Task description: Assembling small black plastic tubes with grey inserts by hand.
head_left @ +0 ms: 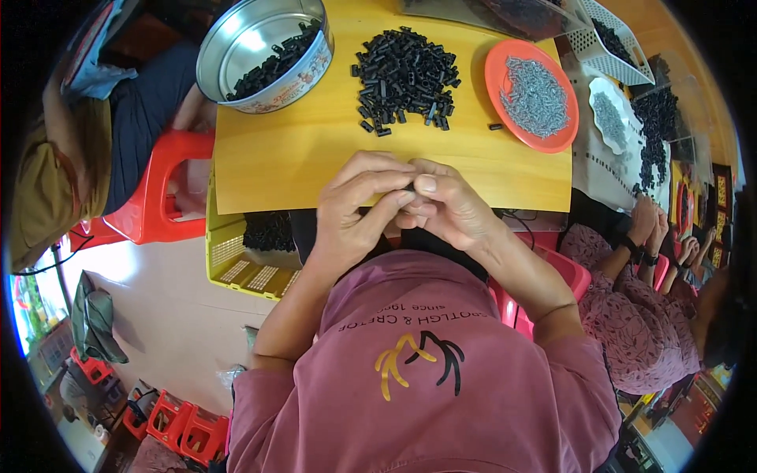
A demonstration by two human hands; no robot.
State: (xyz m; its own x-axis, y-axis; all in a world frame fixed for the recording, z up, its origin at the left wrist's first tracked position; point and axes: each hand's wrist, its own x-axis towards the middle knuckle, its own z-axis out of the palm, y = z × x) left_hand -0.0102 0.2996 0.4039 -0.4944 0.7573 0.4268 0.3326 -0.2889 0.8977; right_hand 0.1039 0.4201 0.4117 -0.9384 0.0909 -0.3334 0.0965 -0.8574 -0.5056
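Note:
Close in front of my body, at the table's near edge, my left hand [356,203] and my right hand [456,206] meet with fingers pinched together. Between the fingertips shows a bit of a small black part [409,188]; the fingers cover most of it. Beyond my hands, a pile of small black plastic parts [406,79] lies on the yellow table [292,165]. To its right, an orange-red plate [495,75] holds many small silvery pieces [536,98] that look like springs. One loose black part [495,126] lies beside the plate.
A round metal tin [296,87] with black parts stands at the far left. Below the table's left side is a yellow crate [244,276]. A red stool [158,189] and a seated person are on the left. Another person's hands [646,225] work at the right, near a white basket [611,59].

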